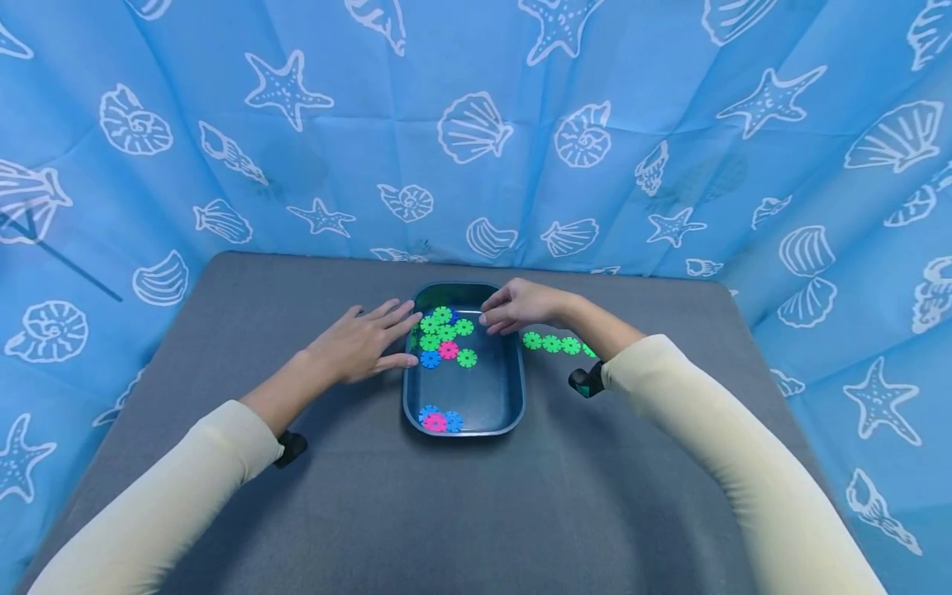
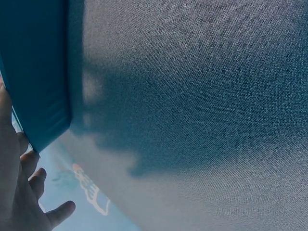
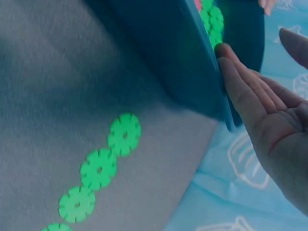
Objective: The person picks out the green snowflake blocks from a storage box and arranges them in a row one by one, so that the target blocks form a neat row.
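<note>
A dark rectangular tray (image 1: 464,405) stands on the table with green, pink and blue notched plastic discs in it. Most of them, largely green discs (image 1: 446,332), lie toward its far left; a pink disc (image 1: 435,422) and blue ones sit at the near left corner. My left hand (image 1: 364,340) has its fingers spread over the left rim, with no disc in its grasp. At the far right rim, my right hand (image 1: 521,306) reaches over the edge. The right wrist view shows its fingers (image 3: 248,86) straight along the rim, the thumb apart.
Right of the tray, several green discs (image 1: 551,343) lie in a line on the grey tabletop (image 1: 476,512), partly behind the right forearm. A blue curtain (image 1: 521,182) with white shells and starfish hangs behind the table.
</note>
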